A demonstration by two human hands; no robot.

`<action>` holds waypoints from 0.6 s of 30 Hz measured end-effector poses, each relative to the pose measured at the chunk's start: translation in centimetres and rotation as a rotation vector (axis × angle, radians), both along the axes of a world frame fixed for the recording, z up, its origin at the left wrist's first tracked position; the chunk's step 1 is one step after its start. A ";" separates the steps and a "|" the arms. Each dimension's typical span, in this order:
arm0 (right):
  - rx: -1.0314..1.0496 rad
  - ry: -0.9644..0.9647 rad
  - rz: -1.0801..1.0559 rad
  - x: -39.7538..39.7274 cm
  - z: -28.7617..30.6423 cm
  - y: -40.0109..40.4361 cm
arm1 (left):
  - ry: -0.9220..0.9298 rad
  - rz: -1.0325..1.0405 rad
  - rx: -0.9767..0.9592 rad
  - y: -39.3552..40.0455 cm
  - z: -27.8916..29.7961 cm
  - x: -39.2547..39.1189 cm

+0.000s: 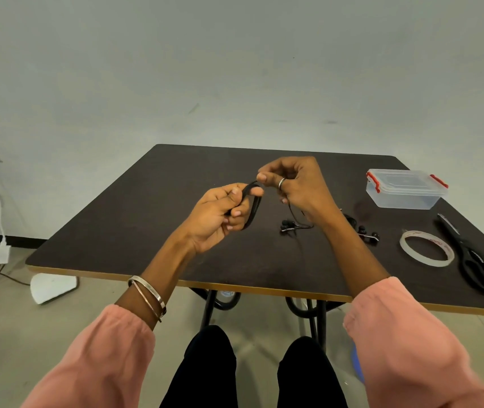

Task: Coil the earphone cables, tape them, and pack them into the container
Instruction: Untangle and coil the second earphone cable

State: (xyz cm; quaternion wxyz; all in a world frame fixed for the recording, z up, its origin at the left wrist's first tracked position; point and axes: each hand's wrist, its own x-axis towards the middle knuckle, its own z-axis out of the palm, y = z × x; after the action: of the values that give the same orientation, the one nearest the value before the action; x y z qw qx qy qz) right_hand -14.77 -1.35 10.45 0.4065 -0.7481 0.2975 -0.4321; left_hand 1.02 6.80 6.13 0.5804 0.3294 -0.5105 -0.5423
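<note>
My left hand [223, 214] grips a looped bundle of black earphone cable [254, 209] above the dark table [146, 231]. My right hand [295, 184] pinches the top of that same cable beside the left thumb. A thin strand hangs from the right hand down to the earbuds [288, 226] lying on the table. A second black earphone set [365, 231] lies to the right, partly hidden by my right forearm. A clear plastic container [405, 188] with red clips and its lid on stands at the far right. A roll of clear tape [426, 248] lies flat near it.
Black scissors [470, 254] lie at the table's right edge beside the tape. My knees are under the front edge. On the floor at left are a white charger with cables [2, 251] and a white scrap [52, 287].
</note>
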 end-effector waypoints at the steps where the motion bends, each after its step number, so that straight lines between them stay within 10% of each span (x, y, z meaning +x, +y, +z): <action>1: 0.033 -0.026 0.010 0.1 -0.2 0.0 | 0.044 0.016 0.006 0.0 0.1 0.0; 10: 0.052 0.101 0.105 1.2 -3.7 1.2 | 0.279 0.192 -0.001 -0.8 0.9 0.5; 18: -0.305 0.695 0.165 1.9 -5.8 2.8 | 0.352 0.302 -0.038 -1.3 1.4 1.0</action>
State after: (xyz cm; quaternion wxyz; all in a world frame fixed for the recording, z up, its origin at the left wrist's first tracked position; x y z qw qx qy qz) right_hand -12.92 1.41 4.66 0.1989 -0.9231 0.2886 -0.1582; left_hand 1.98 5.48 7.57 0.7410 0.2915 -0.3564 -0.4889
